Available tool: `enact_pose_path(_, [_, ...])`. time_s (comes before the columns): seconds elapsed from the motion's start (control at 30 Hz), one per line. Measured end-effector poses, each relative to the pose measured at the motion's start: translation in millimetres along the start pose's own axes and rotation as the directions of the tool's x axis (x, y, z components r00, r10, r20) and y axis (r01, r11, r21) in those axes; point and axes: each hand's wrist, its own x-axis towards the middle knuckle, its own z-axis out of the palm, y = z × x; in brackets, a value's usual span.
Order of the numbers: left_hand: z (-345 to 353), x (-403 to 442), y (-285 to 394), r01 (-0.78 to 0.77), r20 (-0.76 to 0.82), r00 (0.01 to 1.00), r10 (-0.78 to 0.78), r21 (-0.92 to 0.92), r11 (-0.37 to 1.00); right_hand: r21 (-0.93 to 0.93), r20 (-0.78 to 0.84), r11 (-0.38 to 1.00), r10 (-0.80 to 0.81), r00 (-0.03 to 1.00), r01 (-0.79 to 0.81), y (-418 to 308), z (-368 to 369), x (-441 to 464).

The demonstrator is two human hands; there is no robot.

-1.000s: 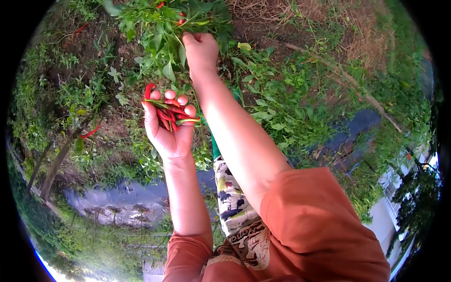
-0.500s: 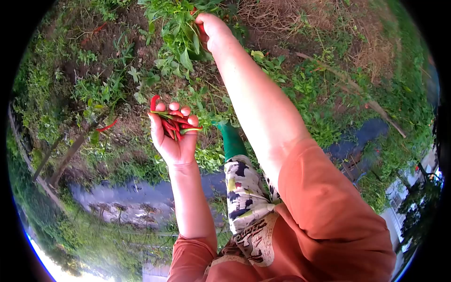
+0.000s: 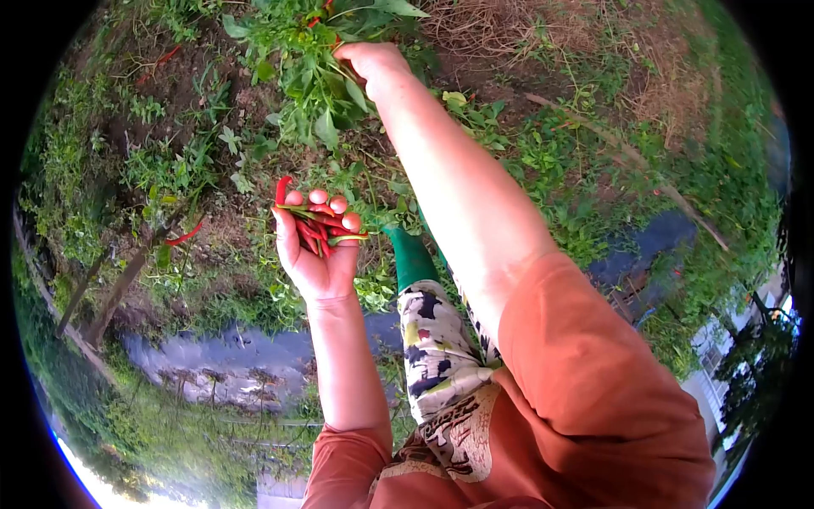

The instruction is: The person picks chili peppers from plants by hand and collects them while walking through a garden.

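My left hand (image 3: 318, 263) is palm up with its fingers curled around a bunch of red chili peppers (image 3: 315, 231), some with green stems. One pepper pokes up past the fingertips. My right hand (image 3: 373, 64) reaches into a leafy pepper plant (image 3: 309, 85) at the top. Its fingers are bent and partly hidden by leaves, with a bit of red chili pepper (image 3: 337, 42) showing at the tips. Another red pepper (image 3: 316, 20) hangs among the leaves just above.
A single red pepper (image 3: 184, 235) hangs on a plant at left. Wooden stakes (image 3: 123, 288) lean near it. Dark plastic sheeting (image 3: 229, 356) runs along the ground behind my left arm. Dry straw (image 3: 517, 30) lies at the upper right, and a long stick (image 3: 632, 153) crosses the weeds.
My right hand has shifted slightly left and down, deeper against the plant, and the red pepper that showed in its grip is now mostly hidden. The left hand keeps its peppers.
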Motion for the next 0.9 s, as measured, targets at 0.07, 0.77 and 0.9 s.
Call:
enact_pose_path(0.07, [3, 2, -4, 0.007, -0.001, 1.000, -0.007, 0.011, 1.000, 0.088, 0.010, 0.995, 0.041, 0.999, -0.042, 5, 0, 1])
enact_pose_path(0.77, [2, 20, -23, 0.030, -0.032, 0.999, -0.030, 0.021, 0.999, 0.614, 0.254, 0.760, 0.065, 0.965, -0.213, 17, -5, -10])
enact_pose_path(0.9, [5, 22, -23, 0.031, -0.022, 0.999, -0.031, 0.008, 0.999, 0.637, 0.311, 0.729, 0.055, 0.949, -0.251, 21, 0, 1])
